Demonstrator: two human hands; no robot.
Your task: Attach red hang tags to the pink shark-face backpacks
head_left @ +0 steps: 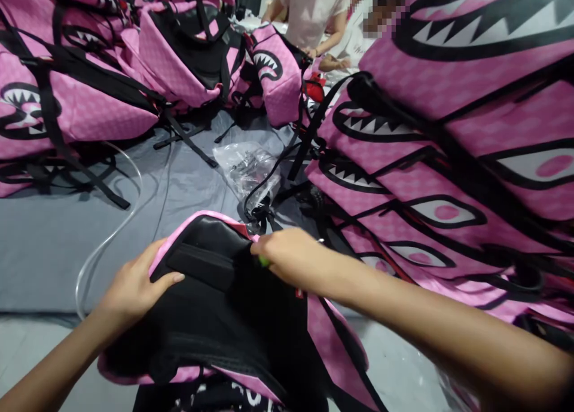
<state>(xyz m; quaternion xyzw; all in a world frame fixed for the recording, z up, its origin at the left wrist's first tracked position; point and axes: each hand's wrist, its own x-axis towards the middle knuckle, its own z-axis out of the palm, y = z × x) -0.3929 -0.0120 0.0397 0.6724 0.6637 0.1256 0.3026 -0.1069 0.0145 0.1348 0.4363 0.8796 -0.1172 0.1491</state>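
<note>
A black bag [197, 304] with pink trim [179, 228] lies in the near middle of the scene, overlapping the near edge of the grey bench [45, 250]. Its black side faces up, smooth and slightly shiny toward the far end, where a flat black band [197, 260] crosses it. The far end is rounded, and a strip of red [238, 228] shows along its far right rim. A small red label [299, 293] sits on the right side. A pink checked panel [334, 346] slants down toward the near right. Something small and green [263, 261], mostly hidden, shows at the bag's far right edge.
</note>
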